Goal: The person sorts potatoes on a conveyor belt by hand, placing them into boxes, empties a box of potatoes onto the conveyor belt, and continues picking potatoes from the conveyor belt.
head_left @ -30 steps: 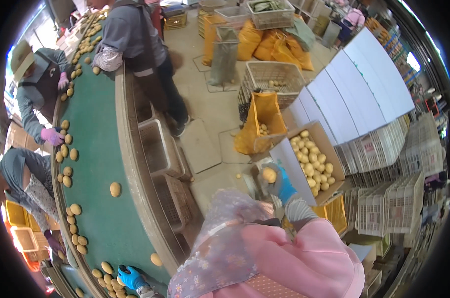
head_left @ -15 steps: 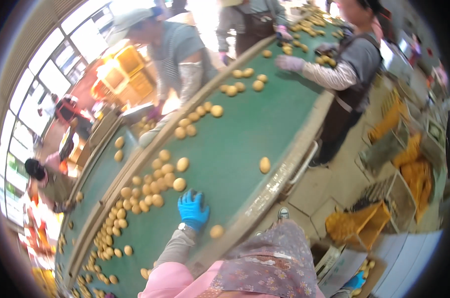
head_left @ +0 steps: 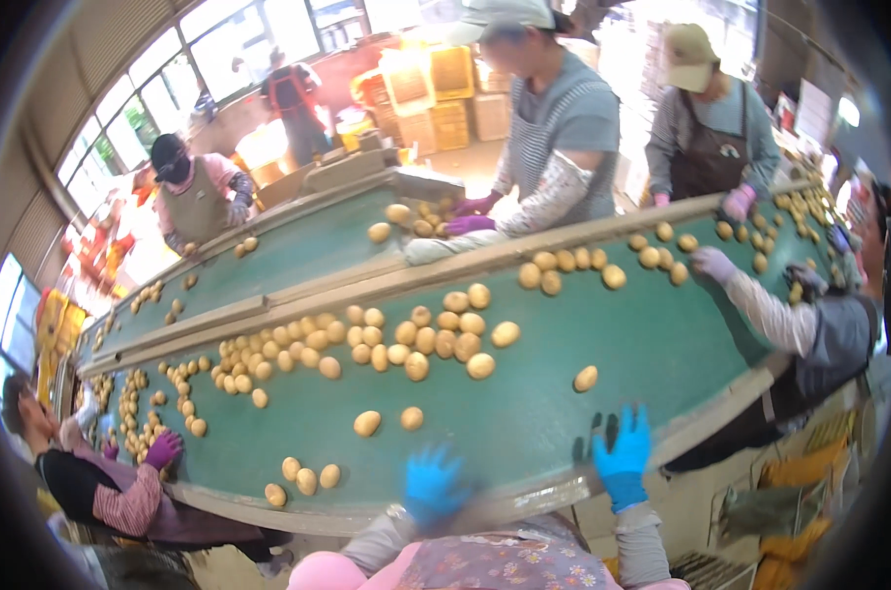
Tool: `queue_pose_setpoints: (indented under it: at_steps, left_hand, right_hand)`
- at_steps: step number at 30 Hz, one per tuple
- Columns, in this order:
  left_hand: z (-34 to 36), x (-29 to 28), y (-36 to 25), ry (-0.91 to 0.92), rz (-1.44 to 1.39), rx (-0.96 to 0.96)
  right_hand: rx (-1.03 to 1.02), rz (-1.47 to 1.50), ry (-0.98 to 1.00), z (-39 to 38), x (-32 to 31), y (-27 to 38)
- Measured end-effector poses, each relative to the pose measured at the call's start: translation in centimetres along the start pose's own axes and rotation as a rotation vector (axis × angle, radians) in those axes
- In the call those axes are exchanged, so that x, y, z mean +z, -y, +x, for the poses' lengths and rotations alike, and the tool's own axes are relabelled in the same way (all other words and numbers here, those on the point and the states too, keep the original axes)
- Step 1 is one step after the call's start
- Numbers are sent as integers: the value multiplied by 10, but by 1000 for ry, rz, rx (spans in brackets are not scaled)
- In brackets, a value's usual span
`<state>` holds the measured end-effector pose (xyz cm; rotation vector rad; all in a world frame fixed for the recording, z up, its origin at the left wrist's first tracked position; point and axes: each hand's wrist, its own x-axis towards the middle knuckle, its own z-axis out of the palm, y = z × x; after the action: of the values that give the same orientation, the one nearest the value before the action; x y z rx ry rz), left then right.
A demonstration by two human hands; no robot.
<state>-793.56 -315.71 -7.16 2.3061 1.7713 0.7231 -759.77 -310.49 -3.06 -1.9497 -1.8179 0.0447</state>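
Potatoes [head_left: 416, 367] lie scattered over a green conveyor belt [head_left: 524, 433], densest along its far rail. My left hand [head_left: 434, 484], in a blue glove, hovers near the belt's near edge, blurred by motion. Its fingers look spread, with nothing visible in them. To the right, my right hand [head_left: 623, 457], also blue-gloved, is held up at the near edge with fingers apart and empty; its shadow falls on the belt. A single potato [head_left: 585, 379] lies just beyond the right hand. Two potatoes, one of them this potato [head_left: 411, 419], lie beyond the left hand.
A raised rail [head_left: 367, 285] parts this belt from a second green belt [head_left: 308, 236]. Co-workers stand around: one at the left with a purple glove [head_left: 164, 449], one at the right with a pale glove [head_left: 713, 265], others across. Yellow crates [head_left: 450, 74] are stacked behind.
My view has swung left along the belt. My right hand has come up from a box of potatoes at the lower right to the belt's edge, empty. My left hand is still over the belt.
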Motion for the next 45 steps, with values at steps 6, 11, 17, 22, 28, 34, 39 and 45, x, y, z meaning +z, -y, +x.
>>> queue_pose_setpoints:
  at_steps: [6, 11, 17, 22, 28, 34, 39, 45]
  left_hand:
    - [-42, -16, 46, 22, 43, -448]
    - [-102, -46, 93, -369, 123, -737]
    - [-99, -37, 81, -101, 213, -877]
    - [-15, -26, 73, -22, 146, -442]
    - [74, -13, 82, 241, 141, 199]
    - [95, -80, 177, 37, 381, -180]
    - [61, -118, 171, -26, 335, -236]
    - [-18, -91, 62, 116, -167, 336]
  right_hand:
    - [-280, 581, 333, 61, 63, 36]
    - [137, 575, -158, 154, 84, 24]
    - [289, 949, 114, 124, 138, 109]
    - [-272, 681, 334, 75, 157, 215]
    - [-564, 776, 230, 125, 123, 227]
    - [-9, 315, -200, 185, 131, 162]
    - [-157, 715, 326, 117, 122, 223]
    - [-362, 1019, 510, -15, 19, 282]
